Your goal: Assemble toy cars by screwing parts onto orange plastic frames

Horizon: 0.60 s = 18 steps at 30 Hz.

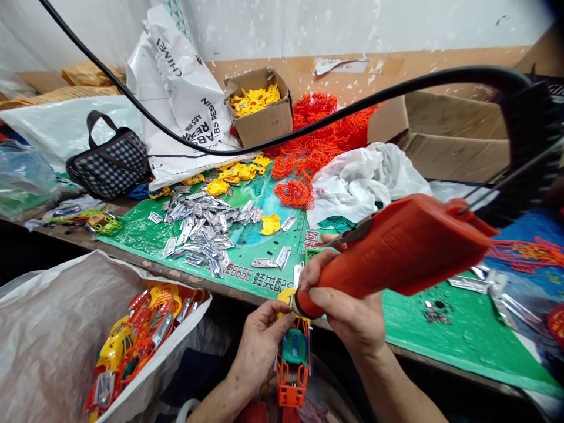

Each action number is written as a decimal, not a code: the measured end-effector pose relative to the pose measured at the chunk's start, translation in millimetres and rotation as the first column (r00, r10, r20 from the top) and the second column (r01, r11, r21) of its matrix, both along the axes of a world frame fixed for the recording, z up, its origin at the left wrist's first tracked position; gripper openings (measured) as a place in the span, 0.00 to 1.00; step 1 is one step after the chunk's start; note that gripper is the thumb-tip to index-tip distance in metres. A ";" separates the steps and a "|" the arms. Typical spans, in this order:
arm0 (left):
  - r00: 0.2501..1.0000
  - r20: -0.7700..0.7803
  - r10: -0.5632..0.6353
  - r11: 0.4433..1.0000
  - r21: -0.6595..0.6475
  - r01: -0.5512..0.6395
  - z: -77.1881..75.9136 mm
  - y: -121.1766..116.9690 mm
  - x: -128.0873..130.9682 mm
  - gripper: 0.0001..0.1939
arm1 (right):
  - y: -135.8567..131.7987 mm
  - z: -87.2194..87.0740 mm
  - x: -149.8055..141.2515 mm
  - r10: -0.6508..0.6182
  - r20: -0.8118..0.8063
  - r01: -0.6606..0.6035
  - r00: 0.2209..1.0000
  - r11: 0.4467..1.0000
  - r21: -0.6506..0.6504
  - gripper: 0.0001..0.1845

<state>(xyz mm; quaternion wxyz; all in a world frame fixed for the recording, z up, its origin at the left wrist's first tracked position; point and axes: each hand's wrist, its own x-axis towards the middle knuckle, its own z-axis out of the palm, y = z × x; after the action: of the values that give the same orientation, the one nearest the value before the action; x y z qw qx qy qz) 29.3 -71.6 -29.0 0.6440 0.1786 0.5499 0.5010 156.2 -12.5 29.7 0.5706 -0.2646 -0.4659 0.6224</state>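
Observation:
My right hand is wrapped round a red-orange electric screwdriver, which hangs tilted from a spring and cord. Its dark tip end points down at the yellow front of a toy car. The toy has an orange open frame and a green piece in its middle. My left hand pinches the toy's yellow end between thumb and fingers, close beside the screwdriver's tip. The bit and any screw are hidden behind fingers and tool.
Silver parts lie piled on the green mat, near yellow shells. Behind stand a box of yellow parts, heaped orange frames and a white sack. A bag of toy cars is left. A black cord crosses overhead.

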 end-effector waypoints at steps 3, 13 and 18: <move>1.000 -0.012 -0.002 1.000 0.001 0.002 0.7 0.0 -0.5 0.19 | -0.7 0.5 0.5 -0.003 0.012 0.003 1.000 1.000 -0.002 0.07; 1.000 -0.007 -0.006 1.000 0.004 0.006 -3.5 -1.3 1.2 0.18 | 1.1 -0.4 -1.1 -0.025 0.037 0.025 0.999 1.000 0.012 0.05; 1.000 -0.007 -0.006 1.000 0.005 0.006 -2.3 -0.9 0.9 0.19 | -0.3 1.1 -1.2 -0.026 0.031 0.026 0.999 1.000 0.003 0.04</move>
<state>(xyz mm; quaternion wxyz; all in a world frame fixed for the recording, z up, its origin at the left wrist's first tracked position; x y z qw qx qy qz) 30.2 -72.6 -31.3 0.6432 0.1836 0.5505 0.4996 154.9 -12.8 30.8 0.5718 -0.2796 -0.4719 0.6101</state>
